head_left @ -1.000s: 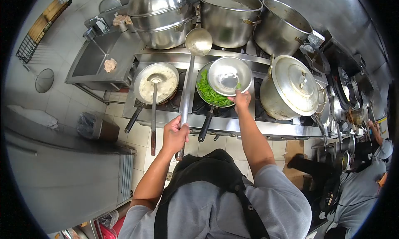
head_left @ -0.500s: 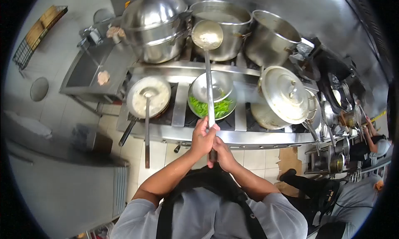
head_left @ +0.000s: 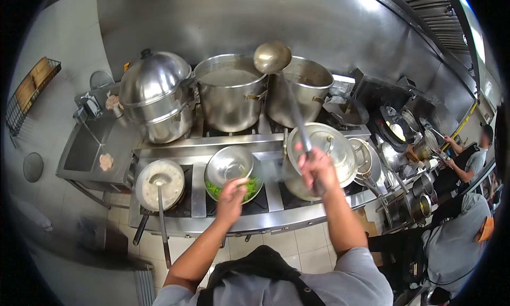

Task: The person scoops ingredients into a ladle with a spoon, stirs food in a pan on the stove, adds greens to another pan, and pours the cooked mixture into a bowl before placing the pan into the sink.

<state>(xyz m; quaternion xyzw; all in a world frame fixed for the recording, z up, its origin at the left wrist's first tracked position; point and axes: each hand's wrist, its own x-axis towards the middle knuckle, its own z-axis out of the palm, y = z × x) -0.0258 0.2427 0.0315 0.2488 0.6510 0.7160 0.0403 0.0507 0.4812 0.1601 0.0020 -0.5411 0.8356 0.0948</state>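
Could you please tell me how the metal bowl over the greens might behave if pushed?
The bowl looks like smooth, shiny metal, so it's probably stiff and slippery. Its rounded shape, set over loose greens, might let it slide or tip.

No text, label, brand, number or sign can be read here. Some small pale marks show on the black cloth of the person at the right, but they are too small for reading.

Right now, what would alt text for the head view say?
The right hand holds a long-handled metal ladle above a steel stove; the left hand is at a round silver bowl over green leaves in a pan. Whitish food lies in another pan; large steel pots stand behind.
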